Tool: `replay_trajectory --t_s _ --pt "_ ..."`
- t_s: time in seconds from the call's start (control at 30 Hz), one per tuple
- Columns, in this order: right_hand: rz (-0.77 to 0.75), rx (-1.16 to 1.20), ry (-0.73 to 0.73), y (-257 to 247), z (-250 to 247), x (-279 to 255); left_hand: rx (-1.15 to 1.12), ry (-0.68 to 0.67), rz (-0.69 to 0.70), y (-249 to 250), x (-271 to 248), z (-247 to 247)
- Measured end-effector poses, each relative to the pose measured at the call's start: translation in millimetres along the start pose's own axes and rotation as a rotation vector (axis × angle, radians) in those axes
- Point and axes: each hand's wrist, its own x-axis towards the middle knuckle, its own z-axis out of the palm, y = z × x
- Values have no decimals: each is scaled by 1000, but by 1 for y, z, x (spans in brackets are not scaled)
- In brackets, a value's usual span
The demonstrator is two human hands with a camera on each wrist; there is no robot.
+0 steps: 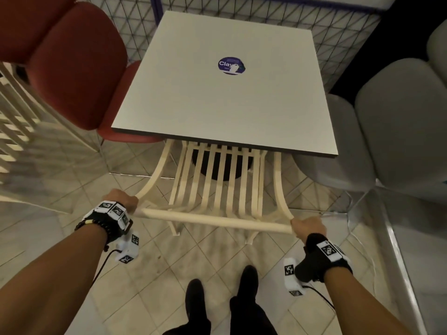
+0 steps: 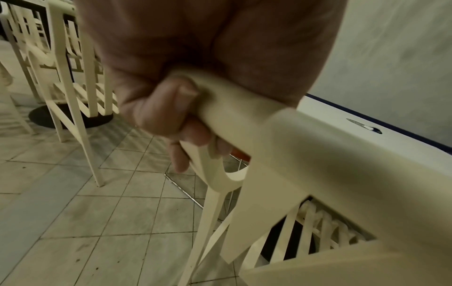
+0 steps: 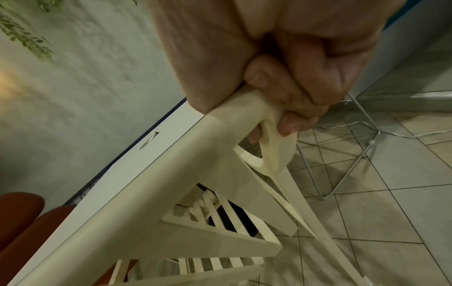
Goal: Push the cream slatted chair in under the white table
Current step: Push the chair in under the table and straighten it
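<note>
Chair [image 1: 219, 187] stands before the surface [image 1: 193, 97], front of its seat under the near edge, back rail toward the person. Left grip [image 1: 122, 200] holds the rail's left end; right grip [image 1: 307, 228] holds its right end. Sticker [image 1: 231, 65] lies on the surface, toward the far side. Padded chair [image 1: 72, 68] stands left of the surface, another padded chair [image 1: 399, 131] right. Mesh fence [image 1: 338, 27] runs behind. Feet [image 1: 222, 293] on the floor [image 1: 150, 262] behind the chair.

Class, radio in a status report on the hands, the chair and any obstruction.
Left hand and right hand grip the cream slatted chair. Seat partly under the white square table. Red padded chair close alongside.
</note>
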Motion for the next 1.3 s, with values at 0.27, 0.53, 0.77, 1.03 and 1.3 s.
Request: replay_trajectory --t_s 0.27,0.53,0.77,1.03,1.3 --pt "56 116 1 23 7 6 132 -62 -7 -21 1 21" --pt "5 62 2 -16 -15 33 -60 -16 -5 22 2 11" --pt "-26 42 -23 16 -8 14 90 -45 15 -4 -8 23" --pt "-15 54 10 4 -11 26 -55 -48 16 1 3 21" --pt "44 32 -81 -11 -16 32 19 -113 34 6 13 17"
